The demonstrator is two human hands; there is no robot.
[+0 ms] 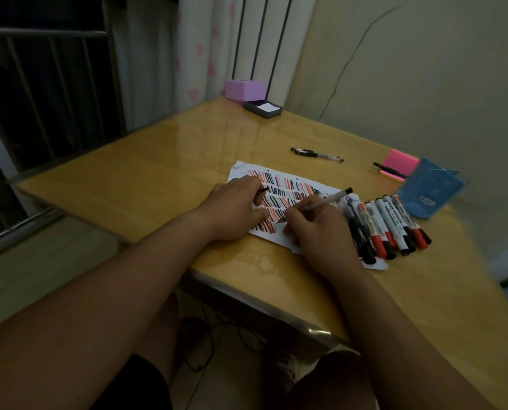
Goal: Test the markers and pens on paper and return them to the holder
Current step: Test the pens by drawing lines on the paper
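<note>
Wooden table (158,184) held the paper (241,170), pinned by the left hand (232,211), which pinched a small black cap (264,190). The right hand (315,232) gripped a pen (323,201), tip on the paper, with loose markers (392,226) just right and the holder (430,190) beyond. A wide stroke risked knocking those markers rolling.

Pen (326,200) lower barrel hidden in right hand (321,232); black cap (264,190) mostly under left hand (232,208); markers (392,223) print unreadable.

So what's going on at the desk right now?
The right hand holds a clear pen, tip on the scribbled paper; the left hand steadies the sheet and pinches a small black piece, likely the cap. A row of markers lies at the paper's right end, outside the blue holder.
</note>
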